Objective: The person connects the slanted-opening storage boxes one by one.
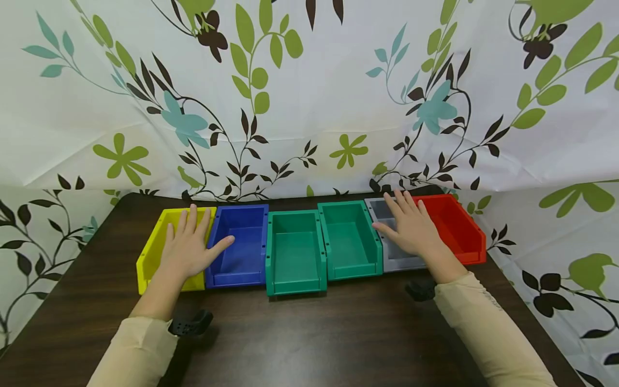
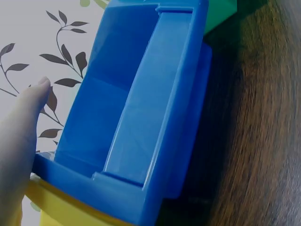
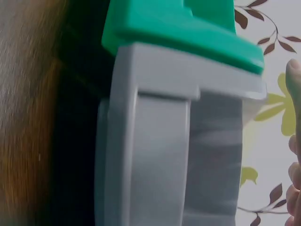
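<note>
My left hand [image 1: 189, 248] is spread with straight fingers over the yellow bin [image 1: 151, 247], its thumb reaching across the blue bin [image 1: 242, 250]. Over the grey bin [image 1: 394, 259] hovers my right hand [image 1: 411, 228], fingers also spread and straight. Neither hand holds anything. To the right of it sits a red bin [image 1: 452, 226]. Two green bins stand in the middle, a left one [image 1: 296, 258] and a right one [image 1: 350, 239]. In the left wrist view the blue bin [image 2: 141, 103] fills the middle, and its inside holds nothing visible. The grey bin [image 3: 160, 155] shows close up in the right wrist view.
The bins stand side by side in a row near the back of a dark wooden table [image 1: 300, 344]. Behind and beside the table hangs a white cloth [image 1: 309, 97] with leaf and bird prints. Dark straps, one of them a left wrist band [image 1: 191, 324], circle both wrists.
</note>
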A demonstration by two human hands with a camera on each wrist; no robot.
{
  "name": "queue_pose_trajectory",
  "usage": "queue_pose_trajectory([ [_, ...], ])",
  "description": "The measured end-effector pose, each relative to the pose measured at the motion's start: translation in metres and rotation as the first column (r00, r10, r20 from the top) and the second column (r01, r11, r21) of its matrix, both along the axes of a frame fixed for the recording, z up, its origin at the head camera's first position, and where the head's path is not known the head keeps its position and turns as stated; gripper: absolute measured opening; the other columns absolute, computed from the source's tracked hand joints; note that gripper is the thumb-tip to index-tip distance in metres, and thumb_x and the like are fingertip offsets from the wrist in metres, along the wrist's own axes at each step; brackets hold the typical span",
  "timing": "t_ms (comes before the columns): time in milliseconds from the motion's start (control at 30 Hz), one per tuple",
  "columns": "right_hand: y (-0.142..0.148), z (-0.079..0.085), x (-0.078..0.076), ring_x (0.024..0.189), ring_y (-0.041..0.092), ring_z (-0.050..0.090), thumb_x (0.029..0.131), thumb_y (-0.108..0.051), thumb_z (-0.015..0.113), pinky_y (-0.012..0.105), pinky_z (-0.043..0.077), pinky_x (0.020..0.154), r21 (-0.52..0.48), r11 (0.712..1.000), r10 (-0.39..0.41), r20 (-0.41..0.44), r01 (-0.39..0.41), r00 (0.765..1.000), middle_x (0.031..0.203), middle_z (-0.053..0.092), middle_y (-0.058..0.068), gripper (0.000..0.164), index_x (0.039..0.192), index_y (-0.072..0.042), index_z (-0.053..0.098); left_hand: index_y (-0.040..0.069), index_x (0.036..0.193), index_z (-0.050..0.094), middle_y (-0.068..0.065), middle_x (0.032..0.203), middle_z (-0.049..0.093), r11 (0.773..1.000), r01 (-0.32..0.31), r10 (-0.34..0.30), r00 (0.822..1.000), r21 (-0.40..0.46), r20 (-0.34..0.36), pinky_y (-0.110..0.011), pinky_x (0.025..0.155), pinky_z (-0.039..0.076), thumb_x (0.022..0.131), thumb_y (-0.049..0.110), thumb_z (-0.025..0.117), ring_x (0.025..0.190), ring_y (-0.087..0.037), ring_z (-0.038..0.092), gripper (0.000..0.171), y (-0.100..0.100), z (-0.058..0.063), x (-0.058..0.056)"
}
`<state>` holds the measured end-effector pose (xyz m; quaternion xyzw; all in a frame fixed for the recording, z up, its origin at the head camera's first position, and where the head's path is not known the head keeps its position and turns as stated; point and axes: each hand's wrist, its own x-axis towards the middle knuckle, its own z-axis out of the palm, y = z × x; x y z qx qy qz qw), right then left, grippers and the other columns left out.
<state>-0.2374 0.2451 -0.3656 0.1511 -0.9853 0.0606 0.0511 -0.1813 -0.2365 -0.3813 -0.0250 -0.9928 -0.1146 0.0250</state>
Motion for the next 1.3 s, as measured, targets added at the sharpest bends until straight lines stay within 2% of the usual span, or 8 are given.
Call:
queue_pose_trajectory([
  [167,-0.016,0.002,0.002,0.146,0.039,0.005,0.089,-0.065,0.040,0.061,0.003,0.115,-0.019,0.999,0.038,0.009,-0.038,0.999,0.159,0.009,0.017,0.086,0.153,-0.013,0.014,0.007,0.152,0.007,-0.024,0.155,-0.014,1.000,-0.007,0.007,1.000,0.006,0.008,-0.070,0.108,-0.006,0.085,0.076,0.029,0.142,-0.046,-0.008,0.099,-0.004,0.001,0.001],
  [567,-0.054,0.002,0.001,0.147,0.032,0.009,0.095,-0.057,0.039,0.058,0.012,0.115,-0.203,0.971,0.141,0.064,-0.125,0.988,0.159,0.013,0.012,0.077,0.153,-0.013,0.014,0.006,0.152,0.005,-0.025,0.155,-0.014,0.999,-0.036,0.037,0.999,0.041,-0.019,-0.070,0.107,-0.005,0.087,0.074,0.030,0.142,-0.049,-0.007,0.098,-0.021,-0.001,0.006],
  [767,-0.071,0.007,0.006,0.147,0.030,0.010,0.097,-0.057,0.034,0.057,0.013,0.116,-0.350,0.926,0.196,0.129,-0.141,0.972,0.160,0.010,0.008,0.072,0.154,-0.020,0.010,0.004,0.152,0.003,-0.030,0.153,-0.010,0.995,-0.068,0.071,0.997,0.068,-0.039,-0.072,0.106,-0.004,0.088,0.071,0.031,0.140,-0.053,-0.007,0.097,-0.036,-0.001,0.009],
  [1000,-0.091,0.011,0.011,0.142,0.032,0.027,0.098,-0.056,0.029,0.058,0.025,0.111,-0.513,0.848,0.257,0.175,-0.135,0.950,0.158,0.019,0.005,0.062,0.152,-0.029,0.015,-0.003,0.150,0.001,-0.040,0.148,-0.004,0.982,-0.152,0.152,0.988,0.115,0.005,-0.074,0.104,0.003,0.091,0.068,0.029,0.134,-0.060,0.000,0.097,-0.056,-0.001,0.013],
  [1067,-0.097,0.014,0.013,0.139,0.032,0.032,0.098,-0.056,0.028,0.056,0.030,0.109,-0.575,0.809,0.273,0.192,-0.118,0.943,0.156,0.026,0.005,0.060,0.151,-0.028,0.021,-0.006,0.149,-0.001,-0.042,0.147,0.000,0.976,-0.182,0.179,0.983,0.121,0.033,-0.074,0.103,0.010,0.091,0.066,0.032,0.132,-0.061,0.008,0.097,-0.062,-0.002,0.013],
  [1167,-0.108,0.019,0.014,0.137,0.030,0.038,0.099,-0.055,0.026,0.051,0.034,0.109,-0.716,0.695,0.340,0.240,-0.071,0.909,0.151,0.035,0.011,0.061,0.149,-0.020,0.029,-0.008,0.147,-0.005,-0.043,0.145,0.007,0.964,-0.228,0.214,0.971,0.139,0.110,-0.073,0.100,0.020,0.092,0.061,0.037,0.129,-0.062,0.018,0.098,-0.070,-0.003,0.013],
  [1233,-0.115,0.023,0.014,0.137,0.027,0.039,0.098,-0.058,0.024,0.046,0.034,0.111,-0.814,0.581,0.405,0.289,0.001,0.867,0.150,0.037,0.011,0.066,0.147,-0.015,0.033,-0.009,0.146,-0.005,-0.044,0.144,0.012,0.953,-0.252,0.227,0.961,0.169,0.156,-0.072,0.098,0.024,0.094,0.056,0.039,0.126,-0.061,0.024,0.095,-0.074,-0.003,0.013],
  [1300,-0.122,0.026,0.013,0.136,0.026,0.040,0.097,-0.059,0.025,0.042,0.035,0.110,-0.891,0.442,0.488,0.337,0.105,0.805,0.149,0.038,0.014,0.071,0.146,-0.010,0.034,-0.010,0.146,-0.004,-0.043,0.143,0.016,0.939,-0.271,0.234,0.955,0.213,0.184,-0.071,0.099,0.026,0.097,0.051,0.037,0.126,-0.061,0.025,0.088,-0.079,-0.004,0.013],
])
